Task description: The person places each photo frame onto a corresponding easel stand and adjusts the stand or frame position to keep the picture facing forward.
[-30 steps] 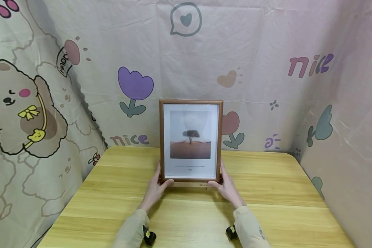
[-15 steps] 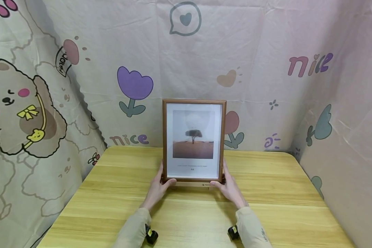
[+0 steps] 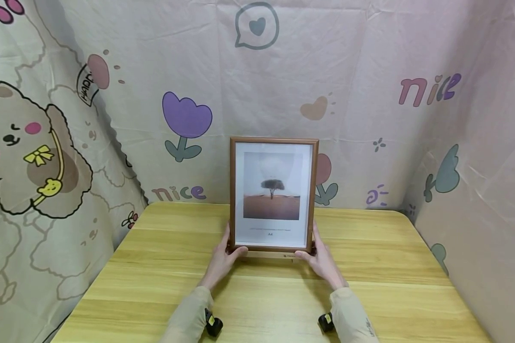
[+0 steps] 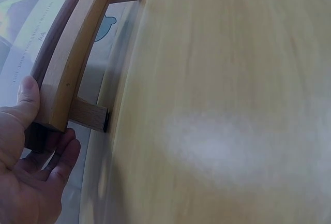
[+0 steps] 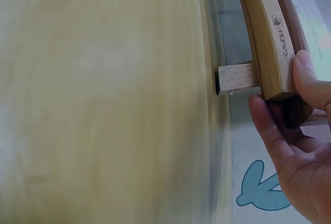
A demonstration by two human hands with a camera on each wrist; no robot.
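A brown picture frame (image 3: 272, 194) with a lone tree print stands upright, leaning slightly back, near the table's far side. Under its bottom edge runs a pale wooden ledge (image 3: 263, 255) of a stand. My left hand (image 3: 220, 261) grips the lower left corner, thumb in front and fingers behind. At the lower right corner, my right hand (image 3: 323, 262) holds on the same way. Both wrist views show the stand's short wooden feet (image 4: 89, 113) with dark end pads, close over the tabletop. A logo is printed on the ledge (image 5: 271, 43) in the right wrist view.
The wooden table (image 3: 369, 247) has rounded far corners. A printed cloth (image 3: 266, 95) hangs right behind it and along both sides. Small black devices (image 3: 213, 326) are fixed at both sleeves.
Both hands have moved the picture frame and its stand slightly to the right across the table. Their grip on the lower corners stays the same.
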